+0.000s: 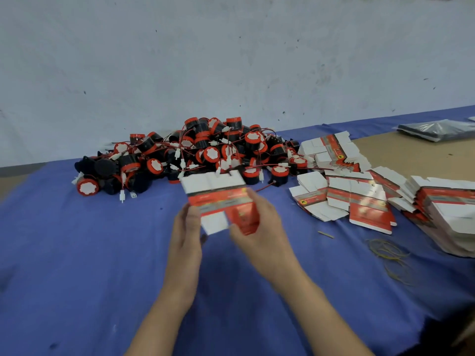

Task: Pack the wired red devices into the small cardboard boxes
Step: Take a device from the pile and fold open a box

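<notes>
Blue cloth [77, 253] covers most of a table set against a pale, speckled wall [231, 60], with bare brown tabletop [411, 155] showing at the far right. On the far side of the cloth, against the wall, lies a big pile of red and black devices [205, 150], their thin wires and white plugs tangled over one another. In front of that pile, raised above the cloth, both hands hold one unfolded box [218, 199], red and white and not yet opened up. The right hand [259, 227] grips the box's lower right part, thumb across the red panel and fingers curled behind it. The left hand [186, 227] lies against the box's lower left edge; motion blur hides whether its fingers pinch the card or only touch it. The box sits between the two hands, tilted, its white flaps pointing toward the pile. To the right, loose heaps of flat boxes [359, 199] spread over the cloth, well apart from the hands. Near them lie yellow rubber bands [388, 253], and a grey plastic bag [434, 129] rests at the far right.
</notes>
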Motion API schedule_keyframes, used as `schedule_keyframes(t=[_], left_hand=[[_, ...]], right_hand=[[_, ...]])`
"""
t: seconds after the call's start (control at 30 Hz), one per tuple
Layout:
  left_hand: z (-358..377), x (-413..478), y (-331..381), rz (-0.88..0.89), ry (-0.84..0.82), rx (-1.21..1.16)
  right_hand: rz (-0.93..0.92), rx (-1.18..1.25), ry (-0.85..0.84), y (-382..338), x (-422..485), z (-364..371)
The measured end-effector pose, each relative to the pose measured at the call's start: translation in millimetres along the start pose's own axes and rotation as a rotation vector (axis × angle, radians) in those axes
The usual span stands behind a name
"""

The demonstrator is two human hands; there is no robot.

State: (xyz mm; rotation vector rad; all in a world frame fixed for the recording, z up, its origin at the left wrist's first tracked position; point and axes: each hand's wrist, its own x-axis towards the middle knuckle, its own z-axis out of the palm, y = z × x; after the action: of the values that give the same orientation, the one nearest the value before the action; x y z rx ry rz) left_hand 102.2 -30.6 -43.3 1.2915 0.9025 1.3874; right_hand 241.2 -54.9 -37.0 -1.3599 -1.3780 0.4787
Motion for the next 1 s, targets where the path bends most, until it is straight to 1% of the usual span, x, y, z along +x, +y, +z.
schedule_keyframes(t=[0.03,0.1,0.17,0.23,0.27,0.33,0.43,0.47,0.57,0.73,0.8,0.9,1.0], left_hand=[[-4,3,6,-0.052,-0.045,-0.119],[-12,6,19,-0.106,-0.056,-0.246],[-20,8,27,-0.132,0.026,-0.306],[-28,10,30,-0.130,0.068,-0.300],[-31,9,30,-0.101,0.055,-0.246],[-35,3,33,-0.021,-0.016,-0.059],[-35,-9,35,0.094,-0.200,0.150],[-36,-10,36,0.116,-0.249,0.182],[-39,-11,39,0.134,-0.304,0.235],[-47,-16,43,0.049,-0.442,0.271],[-47,-18,48,0.051,-0.450,0.237],[-43,-21,53,0.047,-0.389,0.160],[-34,-21,53,0.075,-0.336,0.171]], right_hand=[[-0.015,0.007,-0.094,-1,-2,11],[-0.041,-0.012,-0.247,-2,-7,27],[-0.080,-0.061,-0.315,-2,-7,36],[-0.077,-0.030,-0.337,-2,-5,41],[-0.053,0.054,-0.340,-4,-5,43],[0.015,0.276,-0.299,-8,-4,48],[0.085,0.474,-0.216,-13,1,54],[0.088,0.499,-0.195,-15,3,56],[0.076,0.550,-0.129,-23,5,58],[0.078,0.572,-0.064,-28,5,60],[0.079,0.568,-0.060,-28,5,59],[0.059,0.564,-0.061,-26,5,60],[0.031,0.559,-0.127,-21,-2,64]])
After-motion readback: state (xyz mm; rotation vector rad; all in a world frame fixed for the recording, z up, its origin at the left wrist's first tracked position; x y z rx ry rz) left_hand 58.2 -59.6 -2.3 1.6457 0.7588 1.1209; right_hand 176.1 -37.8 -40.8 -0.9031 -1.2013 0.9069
